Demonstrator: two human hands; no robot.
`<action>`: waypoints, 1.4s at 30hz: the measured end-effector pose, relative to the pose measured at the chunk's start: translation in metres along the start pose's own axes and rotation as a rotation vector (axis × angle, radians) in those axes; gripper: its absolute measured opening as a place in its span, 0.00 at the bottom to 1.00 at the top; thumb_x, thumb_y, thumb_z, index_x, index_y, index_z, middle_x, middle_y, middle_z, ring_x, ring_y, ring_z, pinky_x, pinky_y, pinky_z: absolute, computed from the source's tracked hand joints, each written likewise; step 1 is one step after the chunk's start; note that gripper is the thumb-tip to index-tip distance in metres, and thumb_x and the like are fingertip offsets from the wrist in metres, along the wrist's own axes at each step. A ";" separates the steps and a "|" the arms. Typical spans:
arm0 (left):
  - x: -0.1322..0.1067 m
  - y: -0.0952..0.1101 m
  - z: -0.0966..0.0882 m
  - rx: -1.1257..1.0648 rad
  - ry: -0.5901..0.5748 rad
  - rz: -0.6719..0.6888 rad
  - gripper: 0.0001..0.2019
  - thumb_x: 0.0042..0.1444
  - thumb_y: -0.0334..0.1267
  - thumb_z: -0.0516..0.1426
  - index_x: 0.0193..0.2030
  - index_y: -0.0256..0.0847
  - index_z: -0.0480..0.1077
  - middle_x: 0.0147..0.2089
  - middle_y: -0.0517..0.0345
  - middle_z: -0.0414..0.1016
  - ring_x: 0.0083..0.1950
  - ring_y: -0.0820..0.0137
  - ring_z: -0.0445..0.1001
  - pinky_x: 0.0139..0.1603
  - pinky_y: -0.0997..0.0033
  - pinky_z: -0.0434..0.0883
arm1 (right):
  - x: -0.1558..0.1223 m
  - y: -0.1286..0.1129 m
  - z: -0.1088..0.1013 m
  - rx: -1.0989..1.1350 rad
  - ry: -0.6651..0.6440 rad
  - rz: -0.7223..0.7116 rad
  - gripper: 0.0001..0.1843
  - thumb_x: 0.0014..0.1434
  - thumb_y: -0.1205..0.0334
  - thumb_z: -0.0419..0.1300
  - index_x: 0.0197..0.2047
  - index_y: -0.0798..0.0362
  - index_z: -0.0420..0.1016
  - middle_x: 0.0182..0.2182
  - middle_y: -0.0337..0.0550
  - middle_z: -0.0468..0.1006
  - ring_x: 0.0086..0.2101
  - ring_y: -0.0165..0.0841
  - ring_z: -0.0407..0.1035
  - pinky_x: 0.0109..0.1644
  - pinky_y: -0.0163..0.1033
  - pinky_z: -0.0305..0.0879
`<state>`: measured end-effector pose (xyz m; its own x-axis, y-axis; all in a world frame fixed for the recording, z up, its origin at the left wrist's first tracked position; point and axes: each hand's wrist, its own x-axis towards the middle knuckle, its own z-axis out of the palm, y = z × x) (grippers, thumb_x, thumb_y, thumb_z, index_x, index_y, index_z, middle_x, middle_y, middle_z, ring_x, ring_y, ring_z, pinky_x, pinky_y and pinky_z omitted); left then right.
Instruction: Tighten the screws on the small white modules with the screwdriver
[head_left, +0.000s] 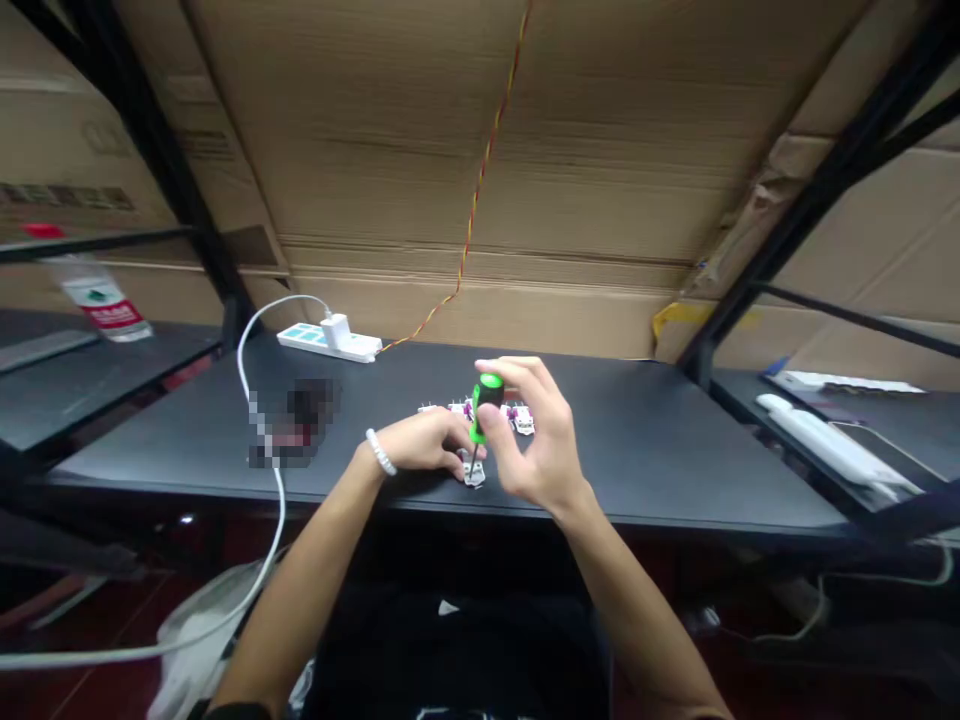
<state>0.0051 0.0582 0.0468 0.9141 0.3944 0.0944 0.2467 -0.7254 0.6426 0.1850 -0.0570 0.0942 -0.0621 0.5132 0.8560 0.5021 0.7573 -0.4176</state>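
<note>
In my right hand [536, 435] is a screwdriver [490, 392] with a green and black handle, its fingers closed round the grip. The shaft points down, its tip at a small white part [474, 472] near the table's front edge. My left hand [429, 440], with a white beaded bracelet [381, 452] at the wrist, pinches the upper left side of that part. Behind the hands lies a row of several small white and purple parts [523, 419], partly hidden by the screwdriver and fingers.
On the dark table [660, 450] stands a white power strip [360, 347] with a plugged-in adapter and a white cable [241, 360] running down the left. A blurred-out dark object [296, 425] lies nearby. Black rack posts [742, 280] flank both sides; cardboard [600, 180] backs the table.
</note>
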 end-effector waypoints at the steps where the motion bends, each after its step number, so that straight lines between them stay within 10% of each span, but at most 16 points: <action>1: 0.000 0.000 0.000 -0.002 0.002 -0.013 0.08 0.55 0.28 0.73 0.42 0.41 0.87 0.43 0.57 0.88 0.46 0.65 0.83 0.52 0.72 0.73 | 0.000 0.000 0.000 -0.032 0.040 -0.004 0.16 0.67 0.61 0.66 0.58 0.47 0.79 0.48 0.48 0.78 0.45 0.39 0.77 0.48 0.47 0.80; 8: 0.001 0.002 0.000 -0.022 -0.022 0.037 0.05 0.57 0.31 0.72 0.40 0.42 0.86 0.42 0.57 0.88 0.47 0.65 0.82 0.54 0.71 0.73 | 0.002 -0.002 -0.003 0.020 -0.096 -0.009 0.27 0.74 0.67 0.50 0.72 0.46 0.70 0.54 0.51 0.80 0.52 0.40 0.78 0.57 0.51 0.78; 14: 0.001 0.002 -0.001 -0.021 -0.006 0.018 0.06 0.56 0.29 0.72 0.40 0.40 0.85 0.43 0.57 0.87 0.47 0.65 0.82 0.53 0.72 0.72 | 0.002 0.000 -0.002 -0.086 0.067 0.005 0.19 0.65 0.59 0.70 0.59 0.44 0.83 0.47 0.46 0.73 0.46 0.38 0.74 0.51 0.49 0.79; 19: 0.001 0.001 -0.001 -0.017 -0.018 0.056 0.06 0.56 0.29 0.72 0.40 0.41 0.86 0.42 0.56 0.88 0.46 0.65 0.82 0.53 0.72 0.72 | 0.003 0.002 -0.002 0.044 -0.056 0.009 0.27 0.74 0.67 0.53 0.71 0.42 0.73 0.56 0.51 0.78 0.56 0.40 0.76 0.61 0.53 0.77; 25: -0.001 0.000 0.001 -0.009 0.027 0.018 0.07 0.56 0.31 0.73 0.42 0.41 0.86 0.42 0.57 0.88 0.46 0.63 0.83 0.50 0.70 0.73 | 0.005 0.001 0.002 -0.063 0.062 0.034 0.17 0.65 0.59 0.70 0.57 0.44 0.82 0.47 0.47 0.76 0.44 0.39 0.75 0.52 0.52 0.80; 30: 0.000 0.001 0.000 -0.028 -0.013 0.052 0.07 0.56 0.29 0.72 0.42 0.41 0.86 0.47 0.56 0.88 0.50 0.63 0.83 0.56 0.71 0.73 | 0.005 0.001 0.001 0.086 -0.048 0.027 0.25 0.73 0.67 0.52 0.69 0.46 0.74 0.57 0.51 0.80 0.56 0.40 0.77 0.61 0.52 0.76; 35: 0.001 0.001 0.000 -0.017 0.002 0.043 0.06 0.55 0.28 0.72 0.40 0.39 0.85 0.42 0.56 0.88 0.45 0.63 0.83 0.51 0.70 0.73 | 0.003 -0.002 0.001 -0.059 0.074 0.052 0.16 0.65 0.58 0.69 0.57 0.47 0.81 0.46 0.46 0.73 0.42 0.37 0.73 0.48 0.47 0.79; 42: 0.000 -0.001 0.000 -0.035 -0.016 0.053 0.07 0.56 0.30 0.73 0.42 0.41 0.86 0.45 0.56 0.88 0.49 0.64 0.83 0.55 0.71 0.73 | 0.003 0.004 0.001 0.049 -0.037 0.016 0.24 0.73 0.65 0.53 0.69 0.46 0.73 0.56 0.51 0.78 0.54 0.42 0.76 0.58 0.52 0.77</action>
<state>0.0046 0.0586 0.0458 0.9306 0.3468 0.1169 0.1869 -0.7249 0.6631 0.1854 -0.0521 0.0950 -0.0863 0.5397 0.8374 0.4603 0.7671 -0.4469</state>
